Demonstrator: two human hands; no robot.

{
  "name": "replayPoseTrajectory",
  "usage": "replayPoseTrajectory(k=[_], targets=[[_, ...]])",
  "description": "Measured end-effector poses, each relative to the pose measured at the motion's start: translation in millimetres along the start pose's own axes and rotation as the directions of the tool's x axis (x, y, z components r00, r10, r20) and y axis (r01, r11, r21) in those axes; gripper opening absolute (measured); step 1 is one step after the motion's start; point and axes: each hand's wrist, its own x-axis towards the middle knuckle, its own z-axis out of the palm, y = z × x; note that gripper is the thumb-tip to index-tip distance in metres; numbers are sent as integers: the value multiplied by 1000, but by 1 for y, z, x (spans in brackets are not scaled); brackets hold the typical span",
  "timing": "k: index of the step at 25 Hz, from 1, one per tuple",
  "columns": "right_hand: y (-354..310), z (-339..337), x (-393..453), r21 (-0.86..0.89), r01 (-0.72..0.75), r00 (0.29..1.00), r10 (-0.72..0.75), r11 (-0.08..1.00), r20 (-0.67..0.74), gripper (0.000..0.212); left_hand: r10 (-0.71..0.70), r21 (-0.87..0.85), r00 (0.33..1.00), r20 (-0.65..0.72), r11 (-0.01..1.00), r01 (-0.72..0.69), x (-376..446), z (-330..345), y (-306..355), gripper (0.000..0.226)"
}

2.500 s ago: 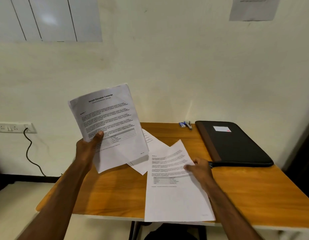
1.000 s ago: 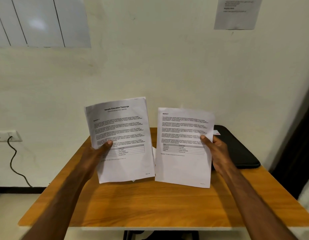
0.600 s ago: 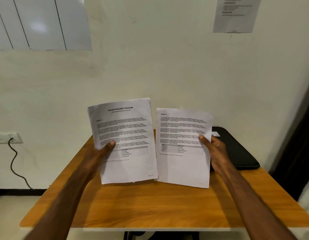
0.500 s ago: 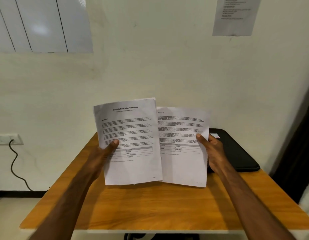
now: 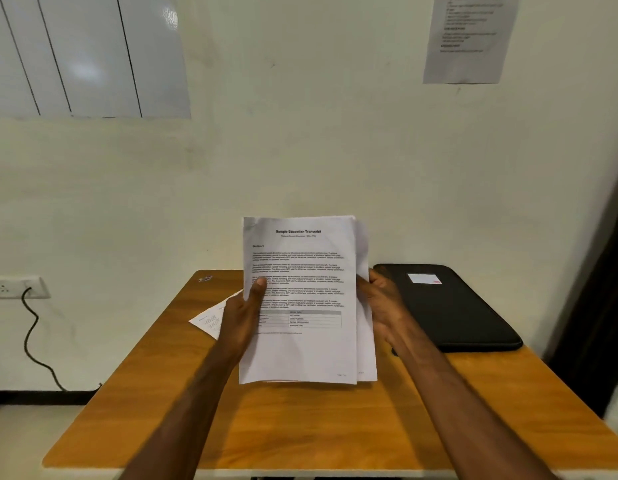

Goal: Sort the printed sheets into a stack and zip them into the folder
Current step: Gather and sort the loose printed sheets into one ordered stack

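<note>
a wooden table [image 5: 335,427] filled the lower half of the head view, set against a pale wall. a black zip folder [image 5: 449,306] lay flat and closed at its two o'clock corner, a small white label on its cover. above the table's centre a person held a stack of printed sheets [image 5: 300,299] upright, the transcript title page facing the camera and a second sheet's edge showing at three o'clock. the left hand [image 5: 243,320] clamped the stack's nine o'clock edge, thumb on the front page; the right hand [image 5: 383,303] gripped the three o'clock edge. one loose sheet [image 5: 212,320] lay on the table at nine o'clock, partly hidden behind the left hand.
</note>
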Motion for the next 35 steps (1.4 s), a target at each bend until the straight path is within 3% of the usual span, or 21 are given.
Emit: replayPoseTrajectory(k=[3, 6, 9, 15, 27, 35], targets=[[6, 13, -6, -11, 17, 999, -18, 1000, -44, 47, 9, 26, 1000, -25, 1000, -8, -2, 5, -9, 39], [10, 16, 2, -31, 41, 993, -44, 999, -106, 34, 52, -27, 994, -101, 998, -54, -5, 9, -14, 37], [6, 20, 0, -65, 67, 995, -71, 996, -68, 60, 88, -56, 984, -154, 994, -98, -5, 13, -15, 42], [4, 30, -22, -106, 211, 976, -216, 972, -37, 27, 76, -95, 976, -205, 991, -97, -6, 18, -8, 44], [37, 23, -29, -116, 36, 998, -42, 993, -52, 23, -74, -138, 987, -143, 989, 54, -32, 21, -23, 17], [48, 26, -33, -96, 121, 976, -136, 988, -173, 18, -105, -157, 987, -119, 984, 86, -35, 24, -25, 21]])
